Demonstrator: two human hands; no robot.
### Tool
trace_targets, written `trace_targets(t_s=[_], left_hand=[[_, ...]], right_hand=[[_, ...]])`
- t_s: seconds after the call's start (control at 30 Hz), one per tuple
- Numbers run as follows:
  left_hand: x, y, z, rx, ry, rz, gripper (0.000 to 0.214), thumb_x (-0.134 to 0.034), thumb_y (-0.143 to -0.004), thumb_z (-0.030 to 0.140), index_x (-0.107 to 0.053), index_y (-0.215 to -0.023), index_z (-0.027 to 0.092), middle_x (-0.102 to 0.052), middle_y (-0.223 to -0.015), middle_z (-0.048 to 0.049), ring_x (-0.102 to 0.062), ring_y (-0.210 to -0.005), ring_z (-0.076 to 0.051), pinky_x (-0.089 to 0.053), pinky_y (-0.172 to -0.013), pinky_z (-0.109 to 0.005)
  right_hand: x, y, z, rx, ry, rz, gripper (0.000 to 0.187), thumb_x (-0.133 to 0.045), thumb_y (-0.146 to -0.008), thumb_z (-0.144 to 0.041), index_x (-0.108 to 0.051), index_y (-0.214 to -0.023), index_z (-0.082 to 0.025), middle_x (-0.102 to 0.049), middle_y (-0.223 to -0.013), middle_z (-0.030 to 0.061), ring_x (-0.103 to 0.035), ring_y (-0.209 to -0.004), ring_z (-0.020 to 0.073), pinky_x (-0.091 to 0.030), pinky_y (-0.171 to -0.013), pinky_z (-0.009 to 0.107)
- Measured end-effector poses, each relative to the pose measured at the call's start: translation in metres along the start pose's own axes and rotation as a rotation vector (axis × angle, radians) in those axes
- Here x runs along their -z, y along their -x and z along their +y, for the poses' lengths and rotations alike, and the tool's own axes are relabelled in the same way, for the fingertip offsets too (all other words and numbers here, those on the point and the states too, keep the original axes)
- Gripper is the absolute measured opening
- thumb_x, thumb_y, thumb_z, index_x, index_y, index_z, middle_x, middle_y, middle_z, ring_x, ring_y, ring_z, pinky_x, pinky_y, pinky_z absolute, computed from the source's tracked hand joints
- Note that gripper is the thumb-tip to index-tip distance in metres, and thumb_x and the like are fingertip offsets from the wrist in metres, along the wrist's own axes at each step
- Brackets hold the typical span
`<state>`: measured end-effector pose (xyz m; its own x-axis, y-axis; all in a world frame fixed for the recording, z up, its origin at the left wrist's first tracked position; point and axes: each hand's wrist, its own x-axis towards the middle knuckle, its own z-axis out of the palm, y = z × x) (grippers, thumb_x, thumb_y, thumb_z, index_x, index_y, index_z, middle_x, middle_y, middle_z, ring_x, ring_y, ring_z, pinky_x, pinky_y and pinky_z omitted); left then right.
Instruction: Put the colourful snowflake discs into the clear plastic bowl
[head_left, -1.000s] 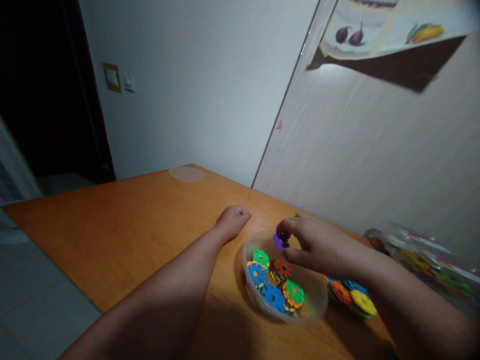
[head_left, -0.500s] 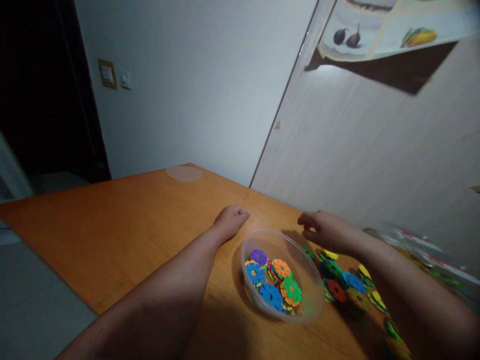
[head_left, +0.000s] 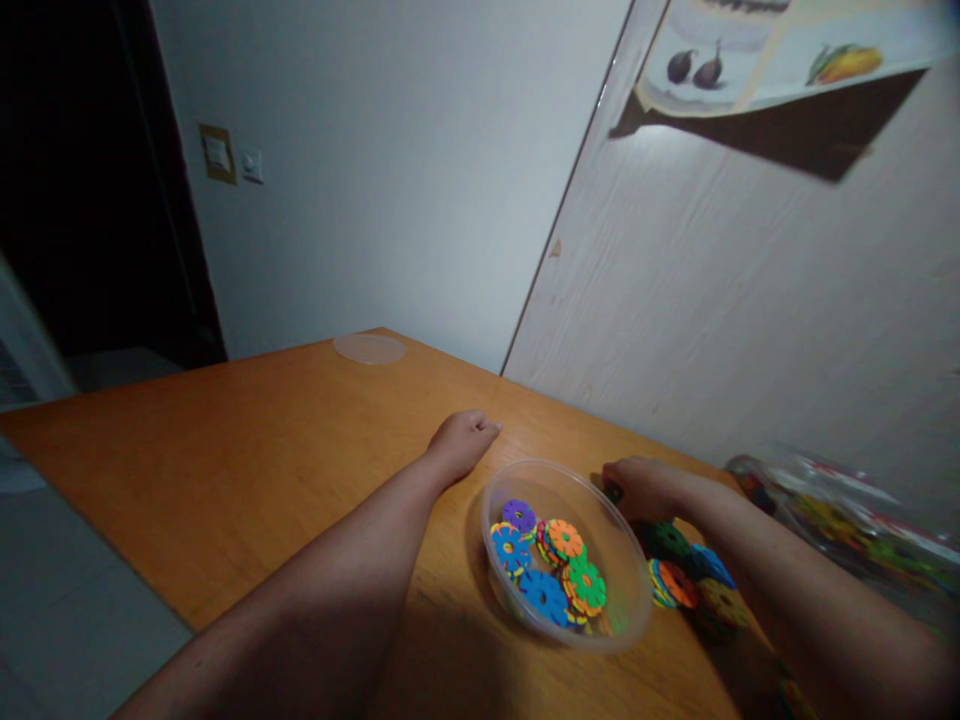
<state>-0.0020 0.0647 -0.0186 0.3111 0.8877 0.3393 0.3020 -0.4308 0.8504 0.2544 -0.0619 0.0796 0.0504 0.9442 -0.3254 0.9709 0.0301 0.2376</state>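
My left hand [head_left: 463, 445] rests on the table as a loose fist, just beyond the round clear plastic tub [head_left: 501, 480], with nothing showing in its fingers. Inside the tub lie notched plastic discs, among them a purple disc [head_left: 518, 517], an orange disc [head_left: 564, 538], a green disc [head_left: 584, 586] and a blue disc [head_left: 543, 597]. To the tub's right, my right hand [head_left: 643, 488] is down at the table, fingers curled on a dark green notched disc [head_left: 613, 492] that is mostly hidden. More discs, including a red-orange one [head_left: 676, 584], lie under and beside the right forearm.
A clear flat lid [head_left: 369, 348] lies at the table's [head_left: 285, 440] far corner. Clear plastic bags with colourful pieces [head_left: 847, 520] are at the right, against the pale panel [head_left: 720, 300]. A wall meets the table's back edge.
My right hand has come down from above the table onto the green disc beside the tub, its fingers closing there. My left hand and the tub have stayed put.
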Motion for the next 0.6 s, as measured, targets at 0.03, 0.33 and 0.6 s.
trace_targets(t_s=[0.03, 0.33, 0.6], left_hand=[[0.0, 0.0, 0.0, 0.0, 0.001, 0.0, 0.04, -0.052, -0.08, 0.053, -0.05, -0.062, 0.018, -0.048, -0.056, 0.0039, -0.042, -0.055, -0.01, -0.025, -0.05, -0.024], [0.0, 0.0, 0.002, 0.016, -0.026, 0.011, 0.039, -0.052, -0.08, 0.052, -0.052, -0.062, 0.017, -0.05, -0.057, 0.0036, -0.043, -0.055, -0.011, -0.024, -0.05, -0.024], [-0.001, 0.001, 0.001, -0.005, -0.036, 0.018, 0.041, -0.051, -0.081, 0.053, -0.052, -0.062, 0.017, -0.049, -0.056, 0.004, -0.043, -0.054, -0.01, -0.024, -0.05, -0.024]], right_hand=[[0.0, 0.0, -0.001, 0.003, -0.005, 0.001, 0.031, -0.071, -0.062, -0.04, -0.072, -0.087, -0.022, -0.073, -0.089, 0.0082, -0.067, -0.081, 0.0246, -0.038, -0.06, 0.027], [0.031, 0.022, 0.002, -0.028, -0.067, 0.14, 0.032, -0.061, -0.073, -0.036, -0.066, -0.098, -0.017, -0.07, -0.091, 0.0094, -0.062, -0.077, 0.0207, -0.04, -0.061, 0.027], [0.074, 0.066, -0.072, 0.256, -0.123, 0.312, 0.028, -0.061, -0.072, -0.03, -0.065, -0.099, -0.021, -0.066, -0.093, 0.0076, -0.057, -0.082, 0.0211, -0.042, -0.068, 0.028]])
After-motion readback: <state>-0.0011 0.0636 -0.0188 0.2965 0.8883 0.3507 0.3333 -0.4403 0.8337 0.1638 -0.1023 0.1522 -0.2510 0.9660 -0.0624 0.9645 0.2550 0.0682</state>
